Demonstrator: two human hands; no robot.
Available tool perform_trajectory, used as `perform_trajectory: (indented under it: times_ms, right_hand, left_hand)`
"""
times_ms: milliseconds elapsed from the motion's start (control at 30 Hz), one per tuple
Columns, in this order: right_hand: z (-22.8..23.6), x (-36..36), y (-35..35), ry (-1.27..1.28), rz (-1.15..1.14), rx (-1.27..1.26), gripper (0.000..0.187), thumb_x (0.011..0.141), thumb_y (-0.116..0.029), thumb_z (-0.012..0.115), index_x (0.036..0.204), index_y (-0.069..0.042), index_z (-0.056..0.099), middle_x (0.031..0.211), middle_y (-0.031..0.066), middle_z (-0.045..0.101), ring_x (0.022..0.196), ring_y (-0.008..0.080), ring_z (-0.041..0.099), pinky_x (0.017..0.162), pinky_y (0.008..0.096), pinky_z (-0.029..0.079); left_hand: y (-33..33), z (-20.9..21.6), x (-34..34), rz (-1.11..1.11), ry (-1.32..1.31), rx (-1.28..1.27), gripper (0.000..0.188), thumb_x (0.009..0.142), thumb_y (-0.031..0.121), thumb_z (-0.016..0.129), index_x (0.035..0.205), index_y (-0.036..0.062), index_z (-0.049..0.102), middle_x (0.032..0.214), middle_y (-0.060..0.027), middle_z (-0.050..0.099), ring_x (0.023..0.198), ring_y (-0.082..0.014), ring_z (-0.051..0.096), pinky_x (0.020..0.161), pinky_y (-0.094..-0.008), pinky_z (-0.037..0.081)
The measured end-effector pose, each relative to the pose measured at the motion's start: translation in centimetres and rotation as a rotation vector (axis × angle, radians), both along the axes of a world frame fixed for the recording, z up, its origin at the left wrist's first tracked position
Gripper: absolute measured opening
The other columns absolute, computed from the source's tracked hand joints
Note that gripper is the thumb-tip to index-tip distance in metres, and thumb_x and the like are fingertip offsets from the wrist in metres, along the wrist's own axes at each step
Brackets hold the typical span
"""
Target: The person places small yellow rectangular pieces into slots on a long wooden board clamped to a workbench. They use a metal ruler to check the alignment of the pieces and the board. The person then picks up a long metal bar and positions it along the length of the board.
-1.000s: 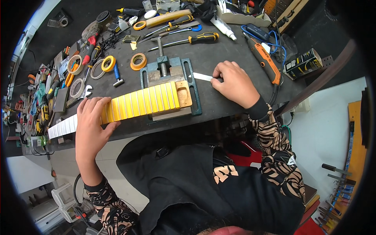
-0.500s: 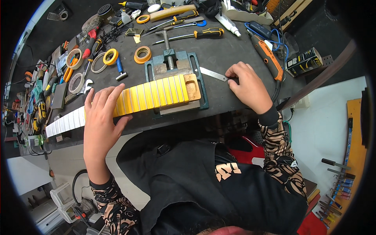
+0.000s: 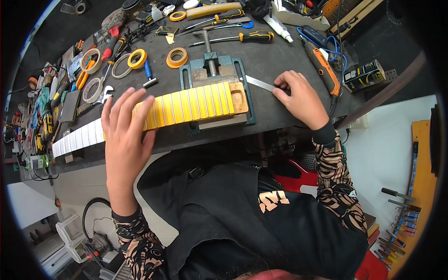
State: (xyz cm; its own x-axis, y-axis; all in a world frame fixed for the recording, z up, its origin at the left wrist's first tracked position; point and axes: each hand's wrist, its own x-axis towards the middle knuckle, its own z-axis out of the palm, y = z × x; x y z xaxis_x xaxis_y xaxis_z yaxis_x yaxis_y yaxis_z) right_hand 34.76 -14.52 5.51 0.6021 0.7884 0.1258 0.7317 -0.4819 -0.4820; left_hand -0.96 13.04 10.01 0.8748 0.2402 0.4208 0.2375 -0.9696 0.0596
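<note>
"What's your bench (image 3: 289,56) carrying?"

"Its dark top holds my green vise (image 3: 227,71), with a metal strip (image 3: 259,83) just right of it, its end at my right hand (image 3: 298,97)."

"And around those?"

"I've a black-and-yellow screwdriver (image 3: 249,37) beyond the vise, tape rolls (image 3: 170,59) and a blue-handled tool (image 3: 148,70) leftward, an orange power tool (image 3: 323,67) rightward."

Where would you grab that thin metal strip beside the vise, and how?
Probably by its right end, coming from the right, pinched between thumb and finger. The metal strip is flat and narrow; its left end lies close beside the vise, leaving little room there, while its right end points away, toward the right hand.
</note>
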Motion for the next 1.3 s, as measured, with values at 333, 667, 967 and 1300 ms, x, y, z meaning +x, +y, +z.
perform_trajectory:
  times_ms: [333,667,967,1300]
  right_hand:
    - [0.6,1.0,1.1,0.034,0.014,-0.184,0.021,0.100,-0.022,0.080,0.108,-0.004,0.076,0.113,0.0136,0.076,0.119,0.0367,0.071,0.104,0.0480,0.059]
    - [1.6,0.9,2.2,0.012,0.013,-0.281,0.022,0.097,-0.020,0.079,0.108,-0.001,0.075,0.111,0.0195,0.078,0.110,0.0432,0.075,0.101,0.0512,0.060]
    - [2.1,2.2,2.1,0.307,0.019,-0.253,0.029,0.100,-0.013,0.079,0.124,0.001,0.073,0.102,0.0123,0.078,0.092,0.0272,0.076,0.085,0.0405,0.060]
    - [2.8,5.4,1.3,0.848,0.019,-0.198,0.034,0.105,-0.006,0.077,0.138,0.001,0.069,0.110,0.0032,0.074,0.101,0.0101,0.069,0.093,0.0253,0.056]
  left_hand:
    - [-5.8,-6.4,0.4,-0.211,-0.216,-0.218,0.038,0.086,0.004,0.088,0.122,0.0053,0.079,0.121,-0.0095,0.077,0.112,-0.0324,0.075,0.105,-0.0513,0.054]
    - [-8.1,-9.3,2.6,0.007,-0.289,-0.414,0.048,0.093,0.015,0.092,0.137,0.0077,0.075,0.129,-0.0106,0.074,0.123,-0.0367,0.067,0.109,-0.0508,0.049]
    - [-7.8,-9.6,2.5,0.003,-0.270,-0.422,0.054,0.094,0.017,0.093,0.144,0.0092,0.076,0.135,-0.0100,0.076,0.128,-0.0369,0.068,0.112,-0.0513,0.048]
    - [-9.5,-9.6,4.1,0.123,-0.429,-0.556,0.030,0.096,0.009,0.091,0.125,0.0065,0.085,0.125,-0.0083,0.081,0.131,-0.0369,0.067,0.111,-0.0493,0.046]
